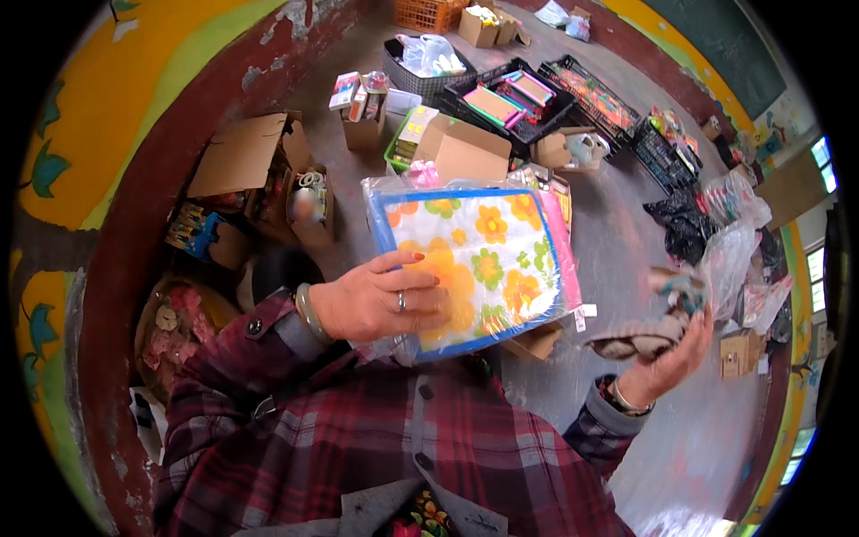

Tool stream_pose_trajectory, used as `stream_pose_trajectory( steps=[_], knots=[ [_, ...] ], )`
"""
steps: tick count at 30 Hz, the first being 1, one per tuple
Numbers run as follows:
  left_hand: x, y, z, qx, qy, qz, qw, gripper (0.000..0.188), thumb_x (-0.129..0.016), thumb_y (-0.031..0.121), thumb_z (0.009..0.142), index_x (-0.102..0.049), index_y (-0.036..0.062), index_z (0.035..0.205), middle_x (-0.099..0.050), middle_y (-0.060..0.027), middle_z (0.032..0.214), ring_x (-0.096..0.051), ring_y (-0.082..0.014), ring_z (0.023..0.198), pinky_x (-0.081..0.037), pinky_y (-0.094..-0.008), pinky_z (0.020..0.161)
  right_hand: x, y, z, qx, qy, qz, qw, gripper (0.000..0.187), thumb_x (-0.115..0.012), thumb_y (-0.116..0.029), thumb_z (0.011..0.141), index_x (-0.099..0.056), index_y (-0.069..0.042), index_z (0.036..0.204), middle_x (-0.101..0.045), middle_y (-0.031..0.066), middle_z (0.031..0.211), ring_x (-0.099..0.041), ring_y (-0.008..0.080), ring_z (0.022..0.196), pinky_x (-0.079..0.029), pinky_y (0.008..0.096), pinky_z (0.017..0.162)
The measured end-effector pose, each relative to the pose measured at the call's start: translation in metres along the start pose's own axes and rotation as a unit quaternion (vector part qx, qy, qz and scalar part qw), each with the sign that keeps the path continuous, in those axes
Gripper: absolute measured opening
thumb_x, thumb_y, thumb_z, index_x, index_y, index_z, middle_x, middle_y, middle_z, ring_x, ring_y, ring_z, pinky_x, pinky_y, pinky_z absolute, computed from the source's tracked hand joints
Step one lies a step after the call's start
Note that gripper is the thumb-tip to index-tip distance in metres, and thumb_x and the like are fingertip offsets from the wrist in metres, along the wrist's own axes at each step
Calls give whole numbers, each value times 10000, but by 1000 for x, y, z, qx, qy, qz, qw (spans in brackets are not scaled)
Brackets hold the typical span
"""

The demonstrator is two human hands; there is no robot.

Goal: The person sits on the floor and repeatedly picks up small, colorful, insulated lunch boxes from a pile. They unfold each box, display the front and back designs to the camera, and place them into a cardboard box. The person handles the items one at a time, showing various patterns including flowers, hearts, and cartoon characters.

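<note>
My left hand (380, 300) grips a flat, plastic-wrapped packet (490, 259) in front of my chest. The packet is white with orange, yellow and green flowers and a blue border. My fingers lie across its face; the thumb is hidden. A pink packet (559, 224) shows from under its right edge, with a small white tag (583, 311) at the corner. Off to the right, my right hand (673, 351) is closed around a soft grey-brown cloth item (640, 343) with a bluish patch. It is blurred, and its exact kind cannot be made out.
Open cardboard boxes (237, 166) stand along the left wall. Beyond the packet are black plastic crates (591, 98), a grey basket (429, 76) with plastic bags, and an orange crate (429, 16). Plastic bags (725, 259) and a small carton (739, 352) lie at the right.
</note>
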State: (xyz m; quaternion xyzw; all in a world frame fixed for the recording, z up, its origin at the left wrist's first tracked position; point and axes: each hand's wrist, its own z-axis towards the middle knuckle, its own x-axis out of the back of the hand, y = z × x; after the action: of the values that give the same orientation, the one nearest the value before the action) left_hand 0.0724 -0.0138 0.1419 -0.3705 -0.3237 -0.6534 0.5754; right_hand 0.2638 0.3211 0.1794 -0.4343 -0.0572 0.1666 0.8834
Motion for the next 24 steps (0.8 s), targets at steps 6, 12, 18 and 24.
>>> stream_pose_trajectory(
  steps=[6, 12, 18, 24],
  knots=[
    [-10, -7, 6, -44, -32, -47, 997, 400, -536, 132, 759, -593, 88, 1152, -557, -56, 1181, -481, -230, 1149, -371, -412, 1014, -86, -52, -34, -53, -214, 114, 969, 275, -511, -110, 897, -546, 27, 1133, -582, 101, 1050, -557, 176, 990, -465, 331, 832],
    [-24, 7, -4, -89, -66, -104, 988, 401, -540, 148, 723, -595, 66, 1112, -556, -52, 1133, -488, -237, 1132, -409, -379, 956, -162, -25, -118, 143, -464, 5, 874, 221, -588, -144, 824, -626, -33, 1011, -605, 151, 1025, -570, 316, 951, -460, 377, 832],
    [-35, 7, -21, -56, -92, -120, 987, 365, -525, 131, 767, -582, 53, 1118, -561, -78, 1141, -516, -245, 1106, -414, -385, 953, -159, 25, -145, 151, -474, -69, 865, 191, -581, -137, 812, -632, -46, 972, -609, 108, 973, -574, 295, 896, -465, 382, 785],
    [-36, 10, -24, -31, -90, -132, 987, 333, -521, 109, 794, -575, 48, 1118, -561, -90, 1161, -521, -250, 1117, -413, -394, 964, -132, 80, -136, 229, -396, -207, 865, 205, -569, -143, 823, -620, -50, 999, -607, 99, 966, -574, 283, 889, -466, 391, 772]
  ],
)
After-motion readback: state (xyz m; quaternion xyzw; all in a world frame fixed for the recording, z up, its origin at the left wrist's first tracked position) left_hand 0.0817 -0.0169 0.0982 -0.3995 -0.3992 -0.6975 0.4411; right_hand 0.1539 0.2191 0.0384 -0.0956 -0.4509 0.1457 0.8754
